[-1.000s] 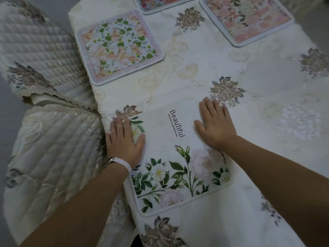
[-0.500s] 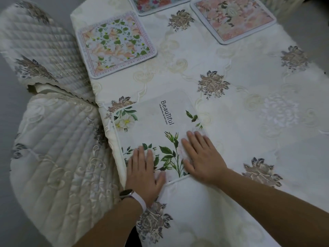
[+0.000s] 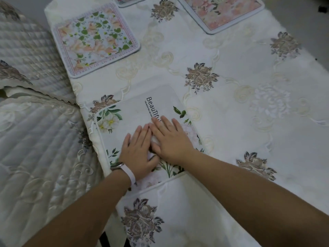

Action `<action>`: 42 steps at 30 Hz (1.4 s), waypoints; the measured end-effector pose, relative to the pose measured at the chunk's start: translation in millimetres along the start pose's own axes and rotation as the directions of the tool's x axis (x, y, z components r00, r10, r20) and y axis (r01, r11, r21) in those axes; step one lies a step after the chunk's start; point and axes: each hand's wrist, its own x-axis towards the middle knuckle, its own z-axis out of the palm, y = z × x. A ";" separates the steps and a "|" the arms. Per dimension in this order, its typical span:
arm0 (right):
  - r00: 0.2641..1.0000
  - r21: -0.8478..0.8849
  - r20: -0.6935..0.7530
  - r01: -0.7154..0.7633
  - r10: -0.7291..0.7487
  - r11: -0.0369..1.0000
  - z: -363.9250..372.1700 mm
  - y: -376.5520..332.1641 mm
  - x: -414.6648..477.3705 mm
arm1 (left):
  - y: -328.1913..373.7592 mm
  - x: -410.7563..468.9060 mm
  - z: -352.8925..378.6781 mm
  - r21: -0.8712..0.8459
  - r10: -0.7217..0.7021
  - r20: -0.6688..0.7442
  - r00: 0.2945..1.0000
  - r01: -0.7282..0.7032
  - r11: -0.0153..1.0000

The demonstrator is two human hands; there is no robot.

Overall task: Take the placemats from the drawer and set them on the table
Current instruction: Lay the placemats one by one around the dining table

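A white placemat (image 3: 135, 111) printed with green leaves, white flowers and the word "Beautiful" lies flat near the table's left edge. My left hand (image 3: 138, 152) and my right hand (image 3: 170, 139) rest palm down side by side on its middle, fingers together and touching each other, holding nothing. A second placemat (image 3: 94, 40) with green leaves and peach flowers lies further back on the left. A pink floral placemat (image 3: 222, 11) sits at the back right. The corner of another placemat (image 3: 128, 0) shows at the top edge.
The table (image 3: 249, 72) wears a cream embroidered cloth with brown flower motifs. Two chairs with quilted cream covers (image 3: 35, 148) stand close along the left side. Grey floor (image 3: 302, 24) shows at the top right.
Both hands have slid from the placemat's near edge toward its middle and come together until they touch. The placemat lies in the same spot on the table.
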 end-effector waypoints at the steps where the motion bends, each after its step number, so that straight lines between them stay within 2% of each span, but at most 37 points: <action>1: 1.000 0.002 -0.003 -0.029 0.029 1.000 -2.9 2.4 9.4 | -2.1 9.1 -3.3 0.012 -0.020 0.003 1.000 0.020 1.000; 6: 0.989 0.009 -0.025 -0.146 0.147 0.989 -12.6 12.2 35.2 | -11.5 32.1 -12.5 -0.005 -0.169 -0.012 0.985 0.169 0.986; 9: 0.976 0.049 -0.048 -0.209 0.211 0.977 -15.7 22.8 34.3 | -20.5 31.4 -12.9 -0.062 -0.333 -0.031 0.942 0.331 0.942; 12: 0.958 0.090 -0.055 -0.275 0.280 0.957 -18.8 40.0 23.3 | -30.5 17.8 -11.2 -0.062 -0.397 -0.032 0.917 0.395 0.917; 16: 0.965 0.077 -0.027 -0.259 0.262 0.963 -16.9 50.6 -14.4 | -34.6 -16.8 -5.5 -0.125 -0.464 -0.031 0.885 0.457 0.880; 21: 0.982 0.072 0.014 -0.191 0.190 0.979 -8.5 49.8 -76.1 | -16.3 -74.6 5.0 -0.150 -0.476 0.028 0.879 0.475 0.867; 29: 0.972 0.018 0.144 -0.188 0.184 0.982 -6.4 49.7 -149.1 | 23.1 -147.9 4.6 -0.088 -0.456 0.138 0.879 0.469 0.879; 32: 0.962 0.067 0.196 -0.205 0.188 0.977 -22.3 47.7 -148.8 | 30.0 -160.0 -7.5 -0.188 -0.431 0.150 0.890 0.454 0.871; 36: 0.986 0.094 0.041 -0.164 0.161 0.982 -49.5 38.9 -146.4 | 39.4 -176.3 -27.1 -0.338 -0.410 0.056 0.910 0.403 0.850; 42: 0.993 0.079 -0.037 -0.112 0.115 0.991 -79.6 5.6 -166.6 | 44.5 -189.4 -63.1 -0.282 -0.274 -0.181 0.945 0.217 0.935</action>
